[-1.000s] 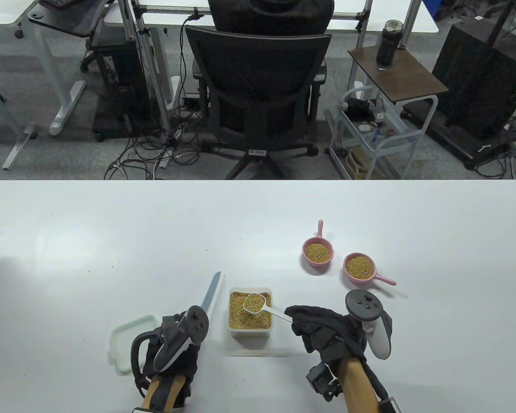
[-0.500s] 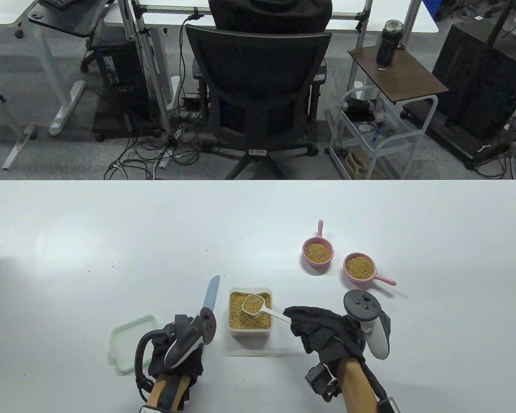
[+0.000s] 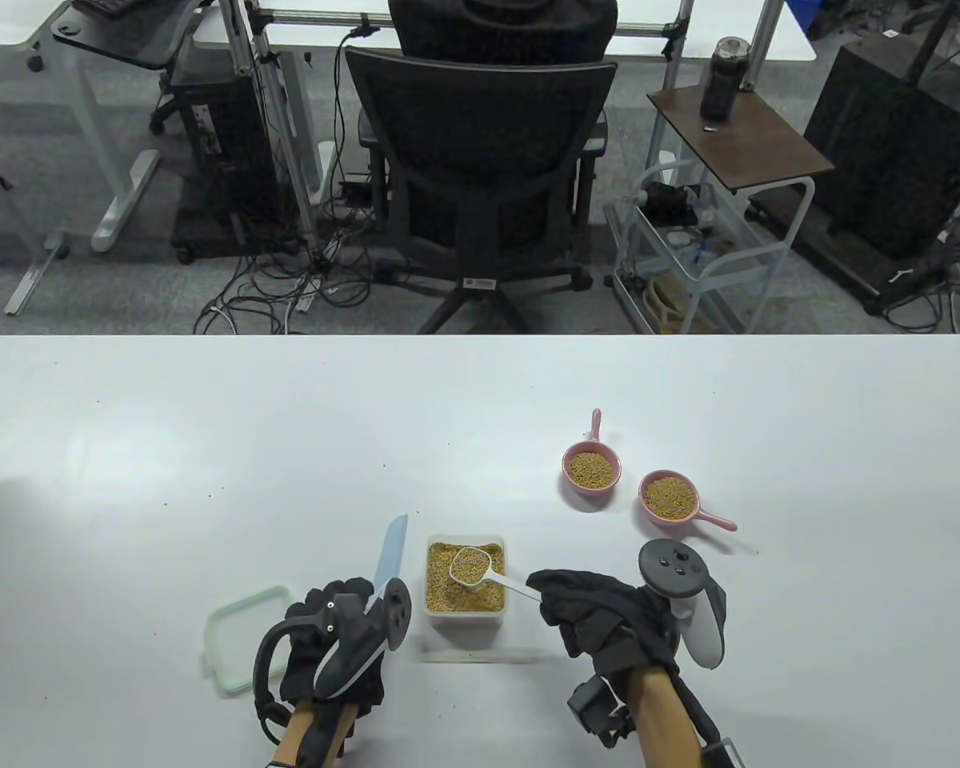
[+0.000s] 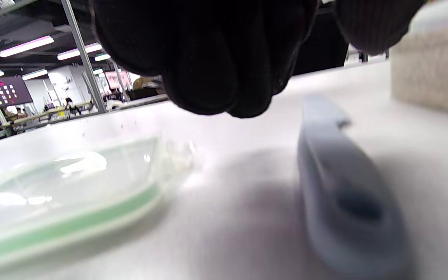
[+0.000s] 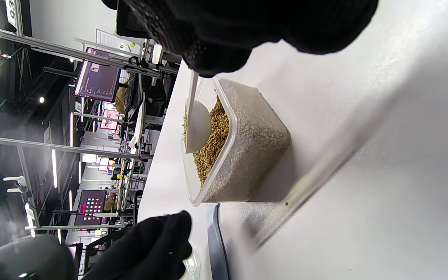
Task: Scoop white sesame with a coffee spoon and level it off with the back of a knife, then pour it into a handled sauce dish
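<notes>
With the right hand point(image 3: 600, 616) pinching a heaped spoon point(image 3: 470, 565) over the tub point(image 3: 464, 612), levelling came next: the left hand point(image 3: 336, 652), fingers curled above the knife point(image 3: 390, 552) at the tub's 9 o'clock, not yet gripping it.

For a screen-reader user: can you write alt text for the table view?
A gloved right hand holds a white spoon heaped with sesame over an open sesame container. The left hand is over a knife lying beside it; two filled pink handled dishes sit behind.

Left hand point(image 3: 332, 640) low over the table, fingers curled, right hand point(image 3: 600, 616) fingers pinched closed, forearms bare
</notes>
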A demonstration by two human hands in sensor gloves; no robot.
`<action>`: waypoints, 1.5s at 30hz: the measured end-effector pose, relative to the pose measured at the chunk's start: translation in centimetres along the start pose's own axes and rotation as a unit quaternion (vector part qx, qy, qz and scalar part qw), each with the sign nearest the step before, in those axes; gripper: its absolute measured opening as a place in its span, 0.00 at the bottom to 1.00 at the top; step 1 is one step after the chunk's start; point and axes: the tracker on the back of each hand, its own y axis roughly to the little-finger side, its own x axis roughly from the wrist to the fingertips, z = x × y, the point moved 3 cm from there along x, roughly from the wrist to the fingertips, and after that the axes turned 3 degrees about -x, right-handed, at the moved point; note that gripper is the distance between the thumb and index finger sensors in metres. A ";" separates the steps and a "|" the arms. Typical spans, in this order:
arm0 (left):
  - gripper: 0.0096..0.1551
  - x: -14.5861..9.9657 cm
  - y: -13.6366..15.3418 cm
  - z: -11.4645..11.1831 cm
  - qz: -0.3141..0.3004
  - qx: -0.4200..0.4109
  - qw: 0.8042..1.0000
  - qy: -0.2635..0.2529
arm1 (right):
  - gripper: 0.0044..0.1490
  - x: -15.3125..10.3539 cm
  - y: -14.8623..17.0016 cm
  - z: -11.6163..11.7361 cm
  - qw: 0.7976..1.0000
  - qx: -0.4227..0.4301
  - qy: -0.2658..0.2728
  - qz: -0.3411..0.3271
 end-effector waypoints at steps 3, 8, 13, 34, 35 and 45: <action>0.40 -0.4 0.6 0.8 -0.012 -0.030 0.998 -0.047 | 0.25 0.0 0.0 0.1 1.000 0.000 -0.001 0.000; 0.53 -0.2 0.9 0.6 -0.056 -0.049 0.996 -0.049 | 0.25 0.0 0.0 0.1 1.000 -0.001 -0.001 -0.004; 0.58 0.2 0.6 -0.4 -0.094 -0.084 0.992 -0.020 | 0.25 0.1 0.0 0.3 1.000 0.000 -0.004 -0.004; 0.57 0.4 0.0 -0.8 -0.099 -0.064 0.993 -0.016 | 0.25 -0.3 -2.0 -4.8 0.996 0.059 0.063 -0.009; 0.57 0.4 0.0 -0.7 -0.099 -0.063 0.993 -0.017 | 0.25 -0.2 -2.1 -5.3 0.996 0.062 0.068 -0.008; 0.56 0.5 0.2 -0.7 -0.095 -0.064 0.993 -0.015 | 0.25 0.5 -1.2 -12.0 0.972 0.152 0.176 0.036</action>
